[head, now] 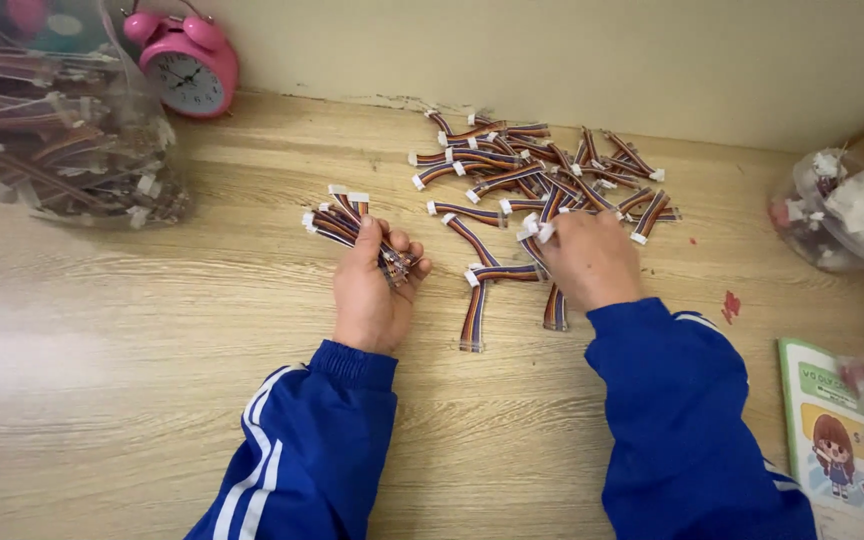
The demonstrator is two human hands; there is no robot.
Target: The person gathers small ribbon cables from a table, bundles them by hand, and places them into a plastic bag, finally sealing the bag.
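Wooden desk: short rainbow-striped, white-plugged cables

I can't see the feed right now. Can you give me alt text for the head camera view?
The left hand holds a bundle of short multicoloured ribbon cables with white connectors, while the right hand picks at a loose pile of the same cables on a wooden table. A pink alarm clock and a clear bag of cables sit at upper left.

Blue track-jacket sleeves — white stripes down them — ribbed cuffs.
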